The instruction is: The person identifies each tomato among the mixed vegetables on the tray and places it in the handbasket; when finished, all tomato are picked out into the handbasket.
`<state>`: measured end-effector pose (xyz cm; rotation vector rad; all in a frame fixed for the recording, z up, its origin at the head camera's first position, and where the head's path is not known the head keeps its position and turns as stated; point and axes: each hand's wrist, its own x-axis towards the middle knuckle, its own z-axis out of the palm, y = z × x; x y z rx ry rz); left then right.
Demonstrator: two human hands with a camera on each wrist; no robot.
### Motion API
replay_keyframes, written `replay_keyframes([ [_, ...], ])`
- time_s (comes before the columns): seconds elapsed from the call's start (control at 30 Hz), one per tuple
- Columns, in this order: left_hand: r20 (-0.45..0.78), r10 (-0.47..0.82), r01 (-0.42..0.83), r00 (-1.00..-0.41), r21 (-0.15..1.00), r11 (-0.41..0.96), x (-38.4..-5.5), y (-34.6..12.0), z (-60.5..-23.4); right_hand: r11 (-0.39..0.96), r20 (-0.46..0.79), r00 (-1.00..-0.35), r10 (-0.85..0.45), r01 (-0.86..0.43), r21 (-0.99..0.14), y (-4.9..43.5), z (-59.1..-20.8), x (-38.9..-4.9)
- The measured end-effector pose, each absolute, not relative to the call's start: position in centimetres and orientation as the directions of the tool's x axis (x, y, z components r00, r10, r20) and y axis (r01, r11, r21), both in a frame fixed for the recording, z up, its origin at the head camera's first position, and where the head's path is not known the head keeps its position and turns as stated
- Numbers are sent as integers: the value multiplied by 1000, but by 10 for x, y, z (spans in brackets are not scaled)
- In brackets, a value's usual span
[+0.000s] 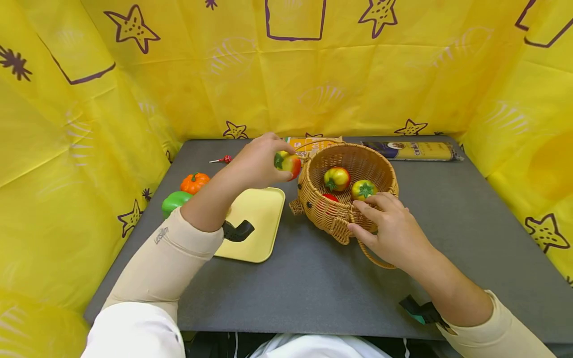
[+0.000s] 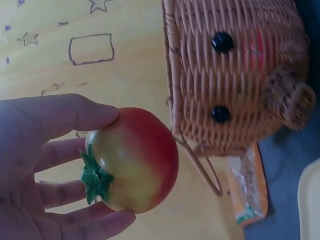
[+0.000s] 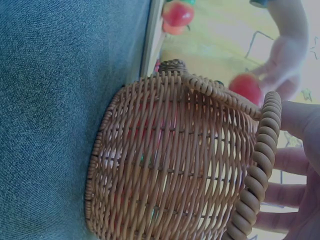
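My left hand [image 1: 257,161] holds a red-and-yellow tomato [image 2: 142,162] with a green leafy top, thumb on one side and fingers on the other. It is raised just left of a wicker basket [image 1: 324,214] that has black bead eyes. Inside the basket lie a yellow-red tomato [image 1: 336,179], another with its green top up [image 1: 364,190], and a red piece [image 1: 330,197] partly hidden by the rim. My right hand [image 1: 391,231] grips the basket's near right rim, fingers over the edge and thumb outside. The basket's twisted handle [image 3: 257,170] hangs beside that hand.
A pale yellow tray [image 1: 261,226] lies left of the basket, partly behind my left arm. Beyond that arm are a green pepper [image 1: 176,203], an orange pumpkin [image 1: 195,183] and a red lollipop [image 1: 227,158]. Behind the basket lie an orange packet [image 1: 313,144] and a long yellow packet [image 1: 416,150].
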<state>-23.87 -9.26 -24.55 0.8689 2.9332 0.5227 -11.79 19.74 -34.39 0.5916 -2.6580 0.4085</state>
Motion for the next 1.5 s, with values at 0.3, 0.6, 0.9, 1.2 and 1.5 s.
replay_keyframes([
  [0.3,42,584,568,-811,297,768,-237,-43,-244,871,418,-842,-341,-451,-197,197,-343,-118],
  [0.6,29,664,649,-747,249,719,-240,-9,-261,872,408,-848,-338,-445,-203,198,-344,-120],
  [0.9,-62,655,635,-753,194,748,-247,10,-279,866,430,-836,-341,-457,-202,198,-345,-119],
  [1.2,-26,649,620,-761,267,738,-245,4,-281,869,420,-842,-337,-450,-205,198,-345,-120],
  [1.5,17,598,573,-801,309,759,-239,-35,-266,874,407,-849,-337,-443,-202,198,-345,-119],
])
